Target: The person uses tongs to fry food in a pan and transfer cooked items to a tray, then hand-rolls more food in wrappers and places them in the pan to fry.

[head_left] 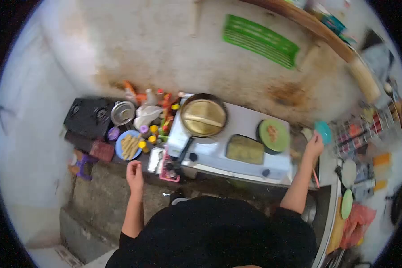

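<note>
1. Right hand (315, 145): raised just beyond the right end of the white stove (231, 123); fingers closed on the near edge of the teal bowl (324, 132).
2. Teal bowl: held up beside the wire rack (364, 131).
3. Left hand (135, 173): near the lower edge of the blue plate (119, 147), which bears pale yellow sticks (130, 146). Fingers curled inward; cannot tell whether they pinch anything.
4. Frying pan (203, 115): on the stove's left side, dark handle angled toward the person.
5. Stove, right side: green plate (278, 142) with a small portion of food (272, 133); rectangular tray (245, 149) lies between it and the pan.
</note>
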